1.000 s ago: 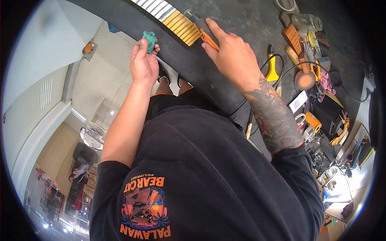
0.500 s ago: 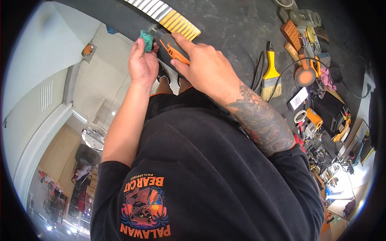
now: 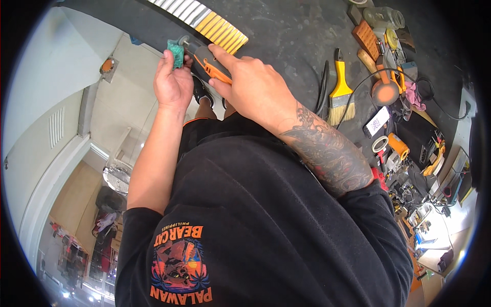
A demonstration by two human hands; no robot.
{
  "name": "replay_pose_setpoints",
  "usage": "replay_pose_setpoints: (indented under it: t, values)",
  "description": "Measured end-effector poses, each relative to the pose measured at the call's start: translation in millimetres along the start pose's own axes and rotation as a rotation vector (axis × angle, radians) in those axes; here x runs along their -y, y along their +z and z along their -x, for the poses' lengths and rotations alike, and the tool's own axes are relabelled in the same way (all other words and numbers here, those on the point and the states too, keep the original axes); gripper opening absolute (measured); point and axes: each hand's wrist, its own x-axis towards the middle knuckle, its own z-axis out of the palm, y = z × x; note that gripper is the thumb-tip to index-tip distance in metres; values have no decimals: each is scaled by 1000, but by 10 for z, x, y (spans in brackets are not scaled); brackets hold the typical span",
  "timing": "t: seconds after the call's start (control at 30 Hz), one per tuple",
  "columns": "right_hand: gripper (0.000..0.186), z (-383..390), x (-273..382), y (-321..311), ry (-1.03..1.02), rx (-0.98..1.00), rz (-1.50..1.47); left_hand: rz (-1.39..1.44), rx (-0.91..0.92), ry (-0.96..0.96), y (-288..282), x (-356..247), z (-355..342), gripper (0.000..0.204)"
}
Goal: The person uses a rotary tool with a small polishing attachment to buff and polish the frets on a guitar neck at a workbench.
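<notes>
While holding a small green lump in the left hand, pinched narrow around it, also holding a grey and orange tool in the right hand, wrapped snug around it. To find the green lump, look just off the near side of the row of silver and gold bars on the desk. Find the tool there too, on the near side of the row. See the small round disc at the tool's tip, right beside the green lump, but cannot tell if touching.

Seems to be early or midway in the work. Done, by the look of it: picking up both and bringing them close together. Left, as a guess: most or all of the disc's work on the green lump. Too small to see any marks, so cannot tell how much.

To the right of the row, see a yellow brush; farther right of the row, a phone.

Compared with a second ago, have moved the tool from the gold end of the row over to the green lump. Had a wide gap between disc and lump then; have almost none now. Can now see the bristles, with the right arm shifted off them.
</notes>
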Motion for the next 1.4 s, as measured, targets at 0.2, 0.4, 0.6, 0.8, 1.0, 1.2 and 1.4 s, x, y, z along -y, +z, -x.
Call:
replay_pose_setpoints:
  t: [0.2, 0.4, 0.6, 0.8, 1.0, 1.2, 1.4]
  values:
    - [61, 11, -61, 27, -26, -74, 31, -11, -11, -9, -1, -25, -20, 28]
    - [61, 61, -278, -52, 33, -142, 267, -25, -39, -18, -54, -44, -22, 27]
    - [62, 94, -326, -18, 25, -110, 280, -67, -53, -9, -41, 23, -28, 29]
    - [64, 127, -341, 38, 14, -94, 296, -96, -58, 6, -40, 29, -30, 30]
    - [64, 123, -323, 25, 20, -91, 315, -103, -57, 11, -35, 37, -39, 29]
    - [65, 127, -339, 51, 9, -100, 301, -104, -65, 12, -26, 35, -29, 28]
    - [65, 110, -351, 2, 31, -96, 300, -114, -67, 9, -29, 33, -18, 29]
